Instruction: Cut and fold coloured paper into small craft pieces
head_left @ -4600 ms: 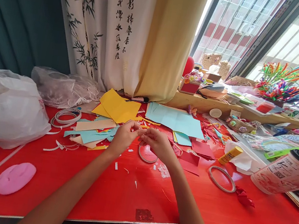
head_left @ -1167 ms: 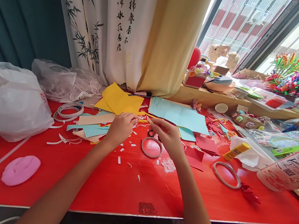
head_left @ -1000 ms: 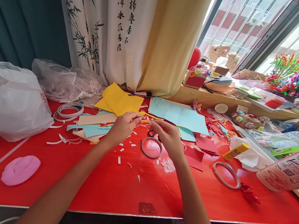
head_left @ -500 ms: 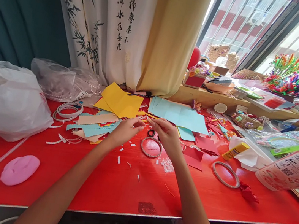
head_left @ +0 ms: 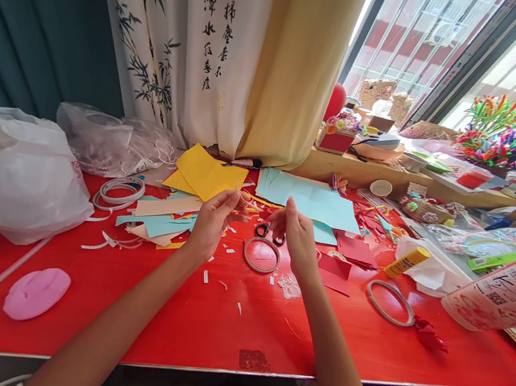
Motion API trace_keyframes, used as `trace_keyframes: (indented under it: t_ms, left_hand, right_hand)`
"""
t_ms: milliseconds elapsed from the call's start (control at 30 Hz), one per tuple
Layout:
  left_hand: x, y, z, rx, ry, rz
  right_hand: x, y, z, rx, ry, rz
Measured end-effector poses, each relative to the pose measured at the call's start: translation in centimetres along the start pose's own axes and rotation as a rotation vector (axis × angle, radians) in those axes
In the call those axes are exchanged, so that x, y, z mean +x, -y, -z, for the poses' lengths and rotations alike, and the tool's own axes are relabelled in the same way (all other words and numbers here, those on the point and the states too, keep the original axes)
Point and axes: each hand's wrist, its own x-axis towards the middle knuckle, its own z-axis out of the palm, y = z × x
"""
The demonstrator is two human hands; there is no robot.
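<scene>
My left hand (head_left: 213, 222) is raised over the paper scraps, thumb and forefinger pinched together. Whatever sits in that pinch is too small to make out. Across from it, my right hand (head_left: 298, 235) has its thumb up and its fingers apart, with nothing visible in it. Between and below the hands lies a thin round hoop (head_left: 258, 269), and just behind it are the black handles of scissors (head_left: 261, 229). Left of the hands is a pile of blue, peach and yellow paper strips (head_left: 162, 224). Yellow sheets (head_left: 214, 175) and pale blue sheets (head_left: 307, 195) lie behind.
A pink lump (head_left: 36, 294) and a white plastic bag (head_left: 6, 175) are on the left. Red paper pieces (head_left: 336, 273), a glue stick (head_left: 406, 262), another hoop (head_left: 389, 302) with red paper and a large cup (head_left: 504, 293) stand or lie on the right.
My hands have drawn apart from their near-touching position. The right fingers have loosened from a pinch and the thumb has risen, while the left hand has turned more upright, still pinched.
</scene>
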Motion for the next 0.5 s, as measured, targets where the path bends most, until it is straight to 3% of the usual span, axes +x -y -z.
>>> trace_keyframes:
  t_ms: [100,167,333,500]
  left_hand:
    - [0.1,0.0,0.0,-0.115,-0.032,-0.017]
    - [0.0,0.0,-0.2,-0.152,-0.025,-0.007]
    - [-0.1,0.2,-0.3,-0.147,0.018,0.007]
    - [-0.1,0.1,-0.3,-0.095,-0.067,-0.052]
  right_hand:
    - [-0.1,0.3,-0.1,0.175,0.299,-0.233]
    - [-0.3,0.4,-0.7,0.298,0.371,-0.286]
    - [-0.9,-0.2,-2.5,0.633,0.203,-0.299]
    - [-1.0,-0.9,-3.0,0.8,0.123,-0.269]
